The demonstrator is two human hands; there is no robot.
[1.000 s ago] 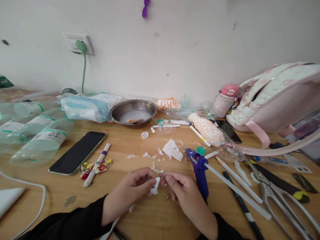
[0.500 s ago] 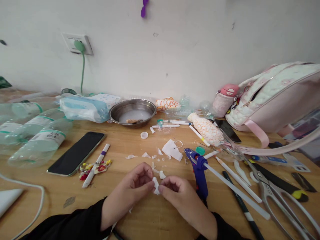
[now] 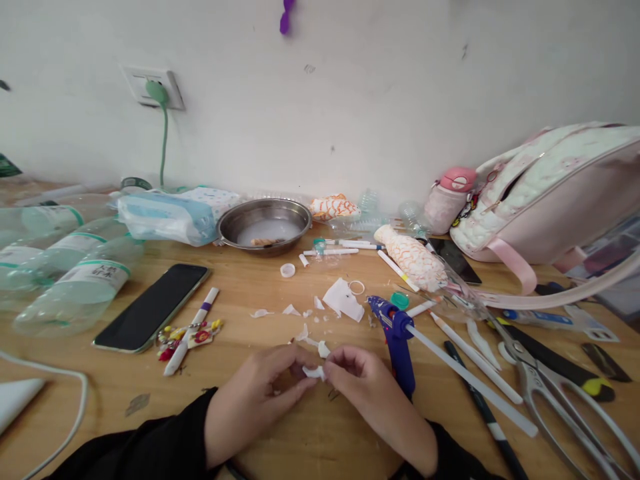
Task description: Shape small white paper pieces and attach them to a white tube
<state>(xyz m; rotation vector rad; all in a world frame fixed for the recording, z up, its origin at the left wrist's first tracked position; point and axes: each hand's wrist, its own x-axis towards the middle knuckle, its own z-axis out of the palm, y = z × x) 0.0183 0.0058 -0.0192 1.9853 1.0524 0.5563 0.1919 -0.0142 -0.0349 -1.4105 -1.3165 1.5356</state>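
Note:
Between my two hands, just above the wooden table point(image 3: 300, 447), is a small white scrap point(image 3: 314, 373) that looks like paper. My left hand point(image 3: 260, 397) pinches one end of it between thumb and fingers. The opposite end is in the closed fingertips of my right hand point(image 3: 367, 387). Just beyond the fingers lies another small white piece point(image 3: 323, 349). A larger torn white sheet point(image 3: 344, 299) rests farther back among several tiny scraps. Right of my right hand sits a blue glue gun point(image 3: 395, 337) with a long glue stick in its back.
Scissors point(image 3: 533, 377), a dark marker point(image 3: 483, 407) and more pens lie on the right. On the left are a phone point(image 3: 153, 307), a white marker point(image 3: 193, 333) with a beaded charm, and plastic bottles point(image 3: 83, 287). A metal bowl point(image 3: 265, 227) and backpack point(image 3: 555, 193) stand behind.
The white scrap has turned from nearly upright to lying sideways between my fingertips. My right hand has shifted slightly up, and the left fingers have lowered a little.

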